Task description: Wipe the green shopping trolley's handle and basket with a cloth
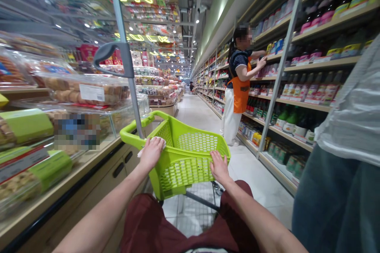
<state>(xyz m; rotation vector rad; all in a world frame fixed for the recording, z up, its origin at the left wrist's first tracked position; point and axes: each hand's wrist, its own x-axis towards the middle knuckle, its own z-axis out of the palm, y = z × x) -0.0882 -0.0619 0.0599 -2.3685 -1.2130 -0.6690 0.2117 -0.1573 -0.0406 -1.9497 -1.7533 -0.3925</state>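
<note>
In front of my knees stands a lime-green shopping cart (190, 166) with perforated plastic sides, its basket looking empty. My left hand (152, 153) presses a crumpled white tissue (162, 141) against the near left part of the rim, fingers curled over it. Farther right, my right hand (219, 166) grips the cart's rim with the fingers hooked over the top edge. A grey pole (135, 99) rises at the cart's left side, with a grey loop handle (114, 59) on it.
Packed baked goods (92, 89) fill the display counter along the left. Shelves of bottles (317, 87) line the right. A person in an orange apron (241, 91) reaches to a shelf; another person in a grey top (353, 114) stands close at right. A tiled aisle (190, 106) runs ahead.
</note>
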